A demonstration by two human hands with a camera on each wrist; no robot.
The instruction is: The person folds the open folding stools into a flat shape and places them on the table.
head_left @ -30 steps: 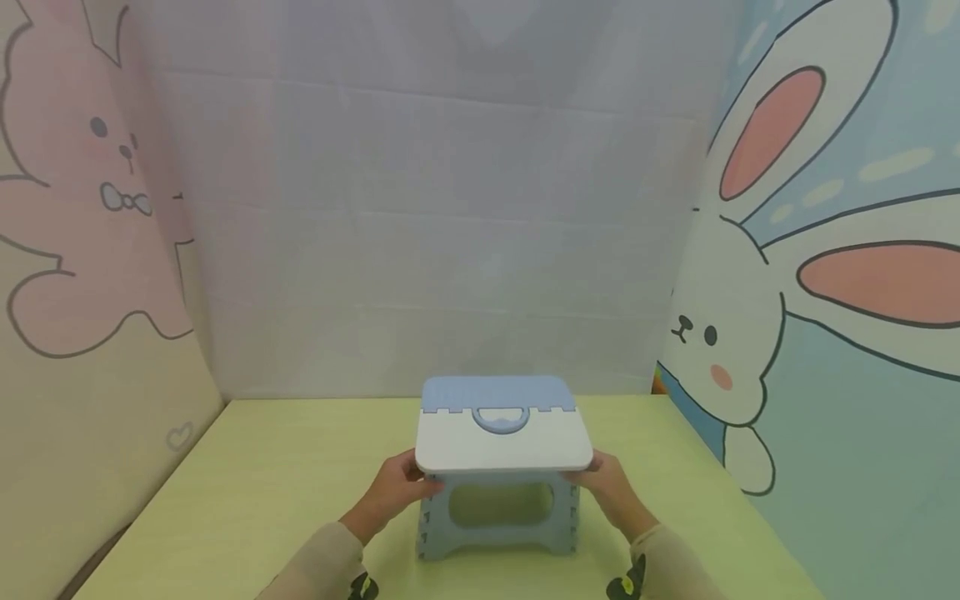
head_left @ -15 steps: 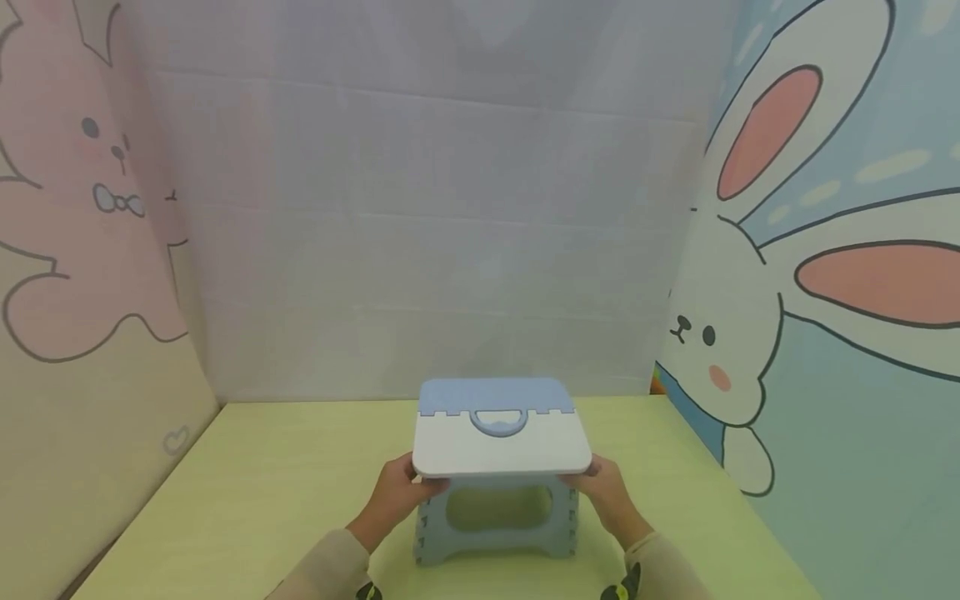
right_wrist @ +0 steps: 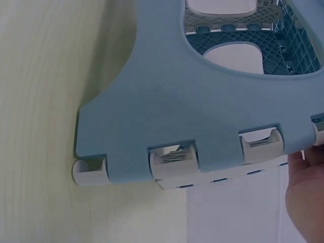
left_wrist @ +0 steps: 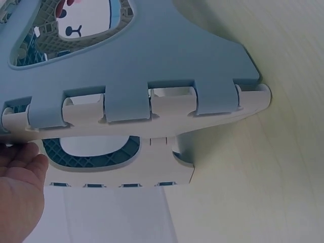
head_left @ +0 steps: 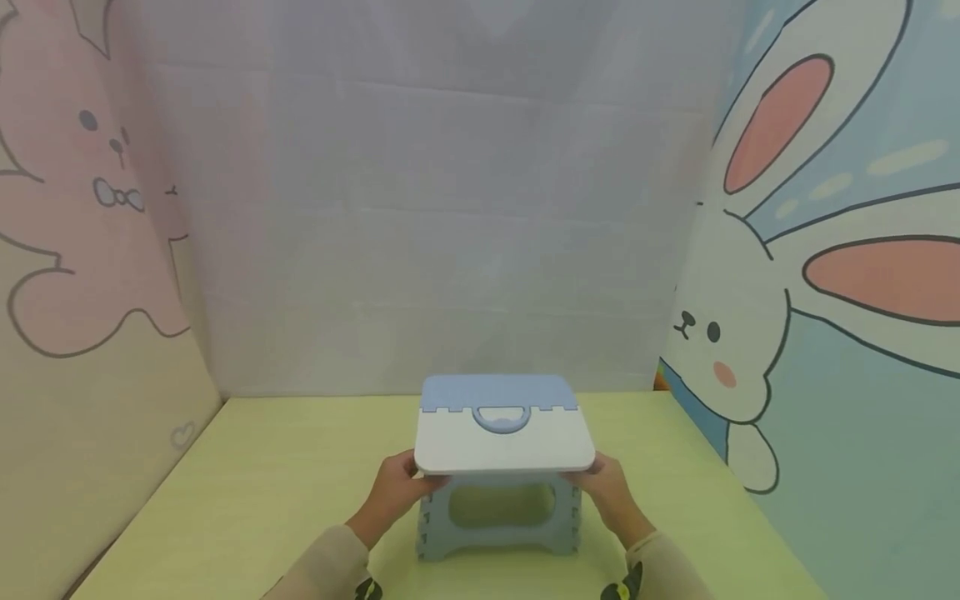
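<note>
A blue and white folding step stool (head_left: 495,454) stands unfolded on the table, its end panel (head_left: 498,535) facing me. My left hand (head_left: 392,496) grips the left side of the seat near the front corner, thumb along the underside of the edge. On the opposite side, my right hand (head_left: 611,497) holds the right front corner in the same way. A blue carry handle (head_left: 501,425) lies flat in the middle of the seat. Both wrist views show the light blue panel (left_wrist: 167,61) and its white hinge knuckles (right_wrist: 174,163) close up; the fingers are partly hidden there.
The stool rests on a pale yellow-green table (head_left: 285,467). Behind it hangs a plain whitish sheet (head_left: 450,250). Printed panels with a pink rabbit (head_left: 90,208) at left and a white rabbit (head_left: 738,333) at right border the table.
</note>
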